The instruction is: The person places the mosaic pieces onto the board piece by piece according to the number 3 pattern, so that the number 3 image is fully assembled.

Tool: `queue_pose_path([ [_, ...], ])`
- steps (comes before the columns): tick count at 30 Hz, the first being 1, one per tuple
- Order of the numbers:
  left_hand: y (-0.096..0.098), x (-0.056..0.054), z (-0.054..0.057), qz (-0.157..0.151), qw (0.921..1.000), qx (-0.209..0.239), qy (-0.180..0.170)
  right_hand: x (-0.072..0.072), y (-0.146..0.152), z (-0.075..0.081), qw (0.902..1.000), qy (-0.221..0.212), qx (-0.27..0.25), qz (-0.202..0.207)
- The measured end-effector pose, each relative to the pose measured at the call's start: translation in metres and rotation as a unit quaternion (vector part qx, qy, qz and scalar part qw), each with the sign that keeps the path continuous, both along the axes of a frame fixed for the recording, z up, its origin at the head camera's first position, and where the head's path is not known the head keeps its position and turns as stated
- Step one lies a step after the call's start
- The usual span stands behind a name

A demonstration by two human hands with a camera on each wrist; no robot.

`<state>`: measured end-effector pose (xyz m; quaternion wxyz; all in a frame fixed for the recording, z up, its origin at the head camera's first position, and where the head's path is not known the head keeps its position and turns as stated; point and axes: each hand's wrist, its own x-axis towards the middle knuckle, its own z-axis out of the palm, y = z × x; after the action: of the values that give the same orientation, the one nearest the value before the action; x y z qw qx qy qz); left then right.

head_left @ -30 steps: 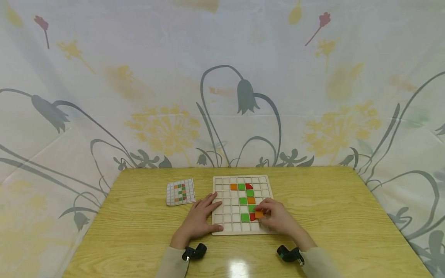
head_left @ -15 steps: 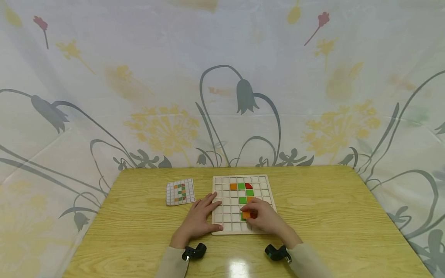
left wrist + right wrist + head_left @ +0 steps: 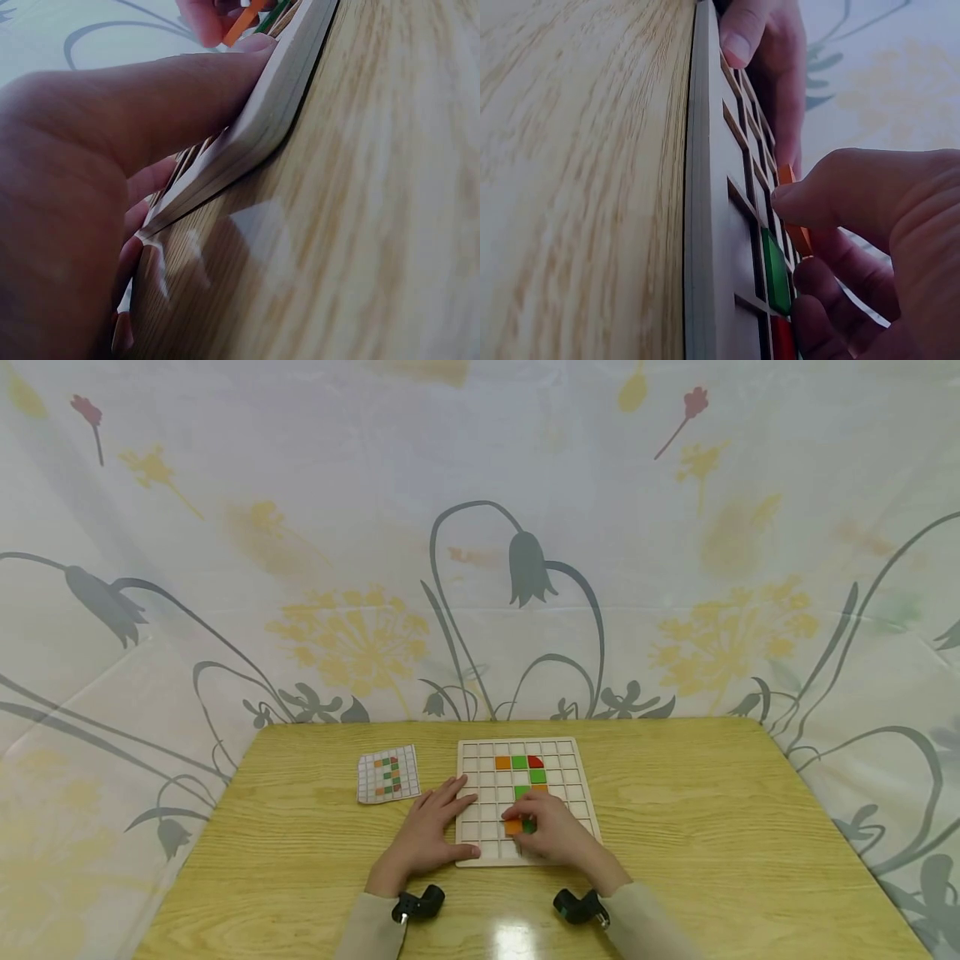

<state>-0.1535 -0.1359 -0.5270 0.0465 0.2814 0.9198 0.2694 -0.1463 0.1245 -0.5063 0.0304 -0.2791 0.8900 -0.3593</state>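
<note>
A wooden grid board [image 3: 487, 847] lies on the table, with several coloured tiles in its cells. My right hand [image 3: 557, 832] pinches an orange square tile [image 3: 513, 827] between thumb and fingers, over the lower middle of the board. In the right wrist view the orange tile [image 3: 800, 238] is tilted, just left of a green tile [image 3: 776, 271] and a red tile [image 3: 782, 337] in the near rows. My left hand [image 3: 426, 837] rests on the board's left edge, its fingers spread and its thumb [image 3: 187, 90] lying on the near corner. The right hand hides some tiles.
Left of the board lies a paper card [image 3: 388, 774] printed with a grid of coloured squares. Further orange [image 3: 503, 762], green [image 3: 519, 762] and red [image 3: 535, 762] tiles sit in an upper row. Behind the wooden table [image 3: 675, 810] hangs a flowered cloth [image 3: 480, 568].
My right hand has moved left across the board with the orange tile, from beside the red tile to left of the green one. The left hand has stayed in place.
</note>
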Motion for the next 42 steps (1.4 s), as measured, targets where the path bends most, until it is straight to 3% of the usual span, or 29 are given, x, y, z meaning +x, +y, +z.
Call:
queue_pose_path([
  [13,-0.0001,-0.0002,0.0005,0.002,1.0000,-0.001,0.002,-0.0023,-0.0057,-0.0008,0.9994,-0.011,0.032,0.002],
  [42,-0.0004,0.0001,-0.0003,0.002,1.0000,0.001,0.001,-0.0024,-0.0056,-0.0006,0.9995,-0.005,0.021,0.021],
])
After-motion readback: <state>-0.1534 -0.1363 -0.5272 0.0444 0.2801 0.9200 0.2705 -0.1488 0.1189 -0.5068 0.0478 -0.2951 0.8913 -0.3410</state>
